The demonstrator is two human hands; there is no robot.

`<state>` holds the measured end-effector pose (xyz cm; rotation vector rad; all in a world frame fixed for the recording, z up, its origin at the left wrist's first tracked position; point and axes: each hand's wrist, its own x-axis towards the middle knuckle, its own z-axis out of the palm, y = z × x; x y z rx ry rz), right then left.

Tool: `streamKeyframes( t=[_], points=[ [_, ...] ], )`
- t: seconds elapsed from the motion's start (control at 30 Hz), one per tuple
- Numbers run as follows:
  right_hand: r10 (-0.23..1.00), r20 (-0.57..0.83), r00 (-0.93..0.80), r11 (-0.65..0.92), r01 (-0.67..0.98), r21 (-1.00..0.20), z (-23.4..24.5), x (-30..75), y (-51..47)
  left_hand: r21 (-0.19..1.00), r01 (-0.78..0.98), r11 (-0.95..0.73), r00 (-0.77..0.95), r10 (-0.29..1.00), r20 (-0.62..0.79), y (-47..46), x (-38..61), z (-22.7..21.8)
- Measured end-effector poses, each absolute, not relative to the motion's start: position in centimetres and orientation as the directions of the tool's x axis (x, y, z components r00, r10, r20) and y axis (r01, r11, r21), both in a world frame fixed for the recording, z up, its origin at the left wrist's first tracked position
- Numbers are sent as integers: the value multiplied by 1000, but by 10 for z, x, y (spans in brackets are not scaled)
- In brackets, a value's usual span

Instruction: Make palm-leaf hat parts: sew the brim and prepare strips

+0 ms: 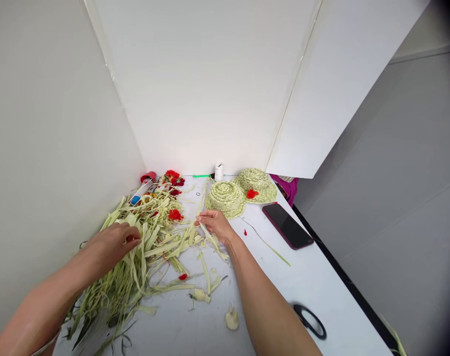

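My right hand (215,223) pinches a braid of pale green leaf strips (202,200) near its working end, where loose strips fan out to the left and below. That braid runs up beside a coiled straw hat (225,199), just behind my right fingers. At the left, my left hand (117,242) is over a large pile of dried leaf strips (136,267), its fingers curled down among them. What those fingers hold, if anything, is hidden. A second woven hat (254,184) with a red flower (252,194) sits behind the first.
A phone (287,226) lies at the right table edge. Black scissors (310,320) are partly behind my right forearm. A white thread spool (219,171) stands by the back wall. Red flowers (175,214) lie on the pile; leaf scraps (201,295) dot the table.
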<state>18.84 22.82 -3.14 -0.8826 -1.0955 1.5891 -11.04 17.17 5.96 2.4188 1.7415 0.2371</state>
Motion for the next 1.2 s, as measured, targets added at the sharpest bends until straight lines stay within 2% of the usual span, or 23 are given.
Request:
streamKeyframes(
  t=[0.2,0.37,0.5,0.57,0.7,0.8,0.87,0.93,1.07,1.2],
  points=[
    [964,-30,-263,-115,-312,-943,-34,189,229,126,948,-293,301,952,-49,176,-83,58],
    [963,-27,-270,-115,-315,-942,-35,189,229,123,891,-437,451,883,-128,160,-85,48],
    [964,-26,-265,-112,-316,-942,-34,189,229,122,882,-455,471,863,-185,150,-87,40],
    [963,-26,-268,-113,-315,-942,-34,189,229,176,878,-445,470,872,-135,151,-87,41],
    [962,-27,-273,-115,-311,-943,-34,189,229,343,802,-489,503,863,55,160,-84,49],
    [962,-30,-273,-117,-309,-944,-34,190,228,381,749,-542,498,840,218,162,-79,59],
    [961,-31,-276,-119,-309,-944,-33,190,228,404,727,-555,442,829,343,159,-72,68],
    [960,-31,-278,-121,-311,-943,-33,190,228,482,706,-519,344,846,408,151,-63,81],
    [960,-37,-277,-128,-317,-940,-32,190,228,750,546,-374,172,926,336,136,-39,105],
    [961,-45,-272,-135,-321,-937,-32,189,228,932,310,-187,264,959,104,132,-14,99]
  ],
)
